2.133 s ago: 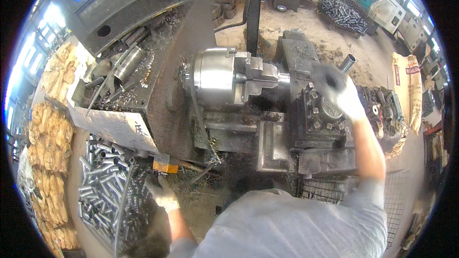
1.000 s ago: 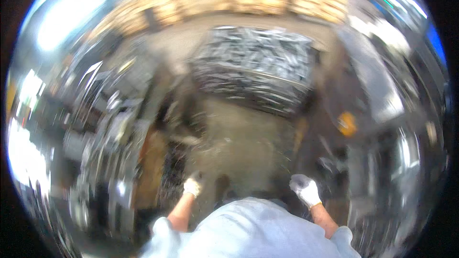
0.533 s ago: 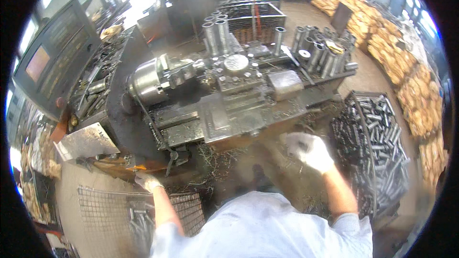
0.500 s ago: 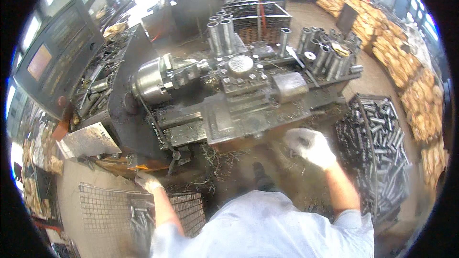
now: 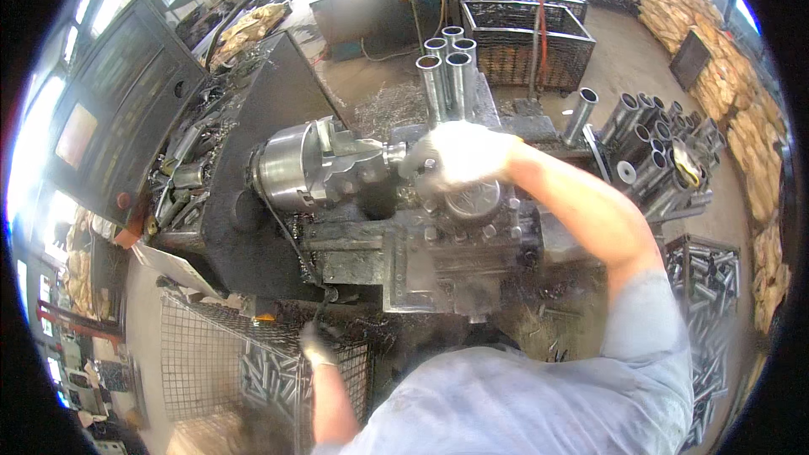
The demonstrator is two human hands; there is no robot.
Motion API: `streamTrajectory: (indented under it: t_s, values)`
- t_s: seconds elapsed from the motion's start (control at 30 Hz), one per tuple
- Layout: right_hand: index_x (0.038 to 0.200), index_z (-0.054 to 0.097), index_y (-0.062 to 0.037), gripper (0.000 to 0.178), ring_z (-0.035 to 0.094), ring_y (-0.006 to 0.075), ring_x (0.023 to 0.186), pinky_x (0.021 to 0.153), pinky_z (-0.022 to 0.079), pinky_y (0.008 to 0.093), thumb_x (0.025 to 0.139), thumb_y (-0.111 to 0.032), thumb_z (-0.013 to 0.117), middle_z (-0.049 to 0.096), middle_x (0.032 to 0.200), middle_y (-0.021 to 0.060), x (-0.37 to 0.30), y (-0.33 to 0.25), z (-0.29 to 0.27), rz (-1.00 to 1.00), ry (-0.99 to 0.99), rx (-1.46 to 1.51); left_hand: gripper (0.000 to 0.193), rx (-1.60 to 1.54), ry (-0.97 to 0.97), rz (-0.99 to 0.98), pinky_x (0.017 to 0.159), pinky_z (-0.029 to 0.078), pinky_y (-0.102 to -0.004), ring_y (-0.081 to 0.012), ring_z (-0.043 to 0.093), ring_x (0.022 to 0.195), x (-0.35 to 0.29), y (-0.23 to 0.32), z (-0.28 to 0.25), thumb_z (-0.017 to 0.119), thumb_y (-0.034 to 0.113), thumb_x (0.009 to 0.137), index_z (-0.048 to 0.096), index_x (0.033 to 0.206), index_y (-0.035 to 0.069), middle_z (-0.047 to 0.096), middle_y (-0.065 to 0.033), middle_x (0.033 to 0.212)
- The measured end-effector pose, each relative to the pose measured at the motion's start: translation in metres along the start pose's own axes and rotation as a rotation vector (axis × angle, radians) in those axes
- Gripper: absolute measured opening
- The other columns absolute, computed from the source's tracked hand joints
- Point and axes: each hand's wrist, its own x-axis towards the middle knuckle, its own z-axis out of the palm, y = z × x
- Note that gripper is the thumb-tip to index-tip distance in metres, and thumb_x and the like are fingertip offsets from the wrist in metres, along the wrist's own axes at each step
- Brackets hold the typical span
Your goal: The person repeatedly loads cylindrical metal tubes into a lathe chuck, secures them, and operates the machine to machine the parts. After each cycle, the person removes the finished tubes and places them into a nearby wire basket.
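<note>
My right hand (image 5: pixel 468 156), in a white glove, reaches over the tool post (image 5: pixel 474 200) of a lathe. Its fingers curl beside a short metal piece (image 5: pixel 395 154) that sticks out of the chuck jaws; glare and blur hide what they hold. The steel chuck (image 5: pixel 291 170) is left of that hand. Low at the left, my gloved left hand (image 5: pixel 318 345) is closed around the lower end of a dark lever (image 5: pixel 318 313) below the lathe bed. Just behind the right hand stand several upright steel tubes (image 5: pixel 431 84).
More tubes (image 5: pixel 657 156) stand at the lathe's right end. A wire basket (image 5: pixel 198 358) holding metal pieces is beside my left arm. Another bin of tubes (image 5: pixel 708 286) stands at right. Metal crates (image 5: pixel 527 46) and stacked sacks (image 5: pixel 750 135) lie beyond.
My right hand has moved from in front of the lathe, up and left, to the tool post by the chuck. The left hand has come to the lever. The view has shifted.
</note>
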Motion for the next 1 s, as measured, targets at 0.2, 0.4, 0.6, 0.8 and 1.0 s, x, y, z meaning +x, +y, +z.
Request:
streamTrajectory:
  t_s: [0.2, 0.4, 0.6, 0.8, 1.0]
  values:
    - [0.107, 0.082, -0.0022, 0.044, 0.07, 0.0213, 0.095, 0.085, 0.056, 0.0429, 0.071, -0.026, 0.091, 0.081, 0.107, 0.0067, 0.138, 0.056, 0.06, 0.04, -0.847, -0.209, 0.025, 0.405, 0.02, -0.153, 0.087, 0.054, -0.0341, -0.0183, 0.065, 0.092, -0.057, -0.094, 0.038, 0.07, 0.02, 0.104, 0.07, 0.121, 0.002, 0.074, -0.0069, 0.104]
    - [0.114, 0.083, -0.0033, 0.039, 0.075, 0.0192, 0.099, 0.086, 0.062, 0.0315, 0.077, -0.013, 0.08, 0.081, 0.112, 0.0156, 0.071, 0.054, 0.019, 0.411, -0.008, 0.761, 0.019, 0.754, 0.151, -0.034, 0.083, 0.054, -0.0325, -0.0147, 0.062, 0.087, -0.069, -0.098, -0.017, 0.069, 0.015, 0.101, 0.074, 0.108, -0.002, 0.073, -0.0041, 0.098]
    - [0.116, 0.078, -0.0017, 0.032, 0.077, 0.0321, 0.099, 0.09, 0.061, 0.0406, 0.09, -0.021, 0.074, 0.079, 0.109, 0.0194, 0.098, 0.001, -0.019, -0.05, 0.927, -0.008, 0.031, 0.851, 0.184, -0.031, 0.093, 0.053, -0.0372, -0.0237, 0.069, 0.098, -0.048, -0.092, -0.036, 0.07, 0.021, 0.099, 0.075, 0.119, -0.002, 0.079, -0.0147, 0.11]
    - [0.125, 0.076, -0.0097, 0.041, 0.075, 0.0403, 0.105, 0.095, 0.058, 0.0489, 0.093, -0.032, 0.064, 0.078, 0.112, 0.0216, 0.064, 0.088, -0.047, 0.505, 0.468, -0.432, 0.022, 0.999, -0.019, 0.222, 0.095, 0.054, -0.0353, -0.0217, 0.07, 0.099, -0.062, -0.016, 0.084, 0.069, 0.018, 0.101, 0.072, 0.113, 0.0, 0.076, -0.0128, 0.104]
    - [0.115, 0.077, -0.007, 0.038, 0.077, 0.0393, 0.091, 0.087, 0.06, 0.049, 0.096, -0.037, 0.063, 0.079, 0.095, 0.0216, 0.05, 0.137, -0.041, 0.606, 0.348, -0.474, 0.026, 0.931, -0.483, 0.635, 0.089, 0.058, -0.0383, -0.0292, 0.075, 0.099, -0.072, 0.083, 0.246, 0.072, 0.002, 0.097, 0.072, 0.123, 0.002, 0.077, -0.0172, 0.111]
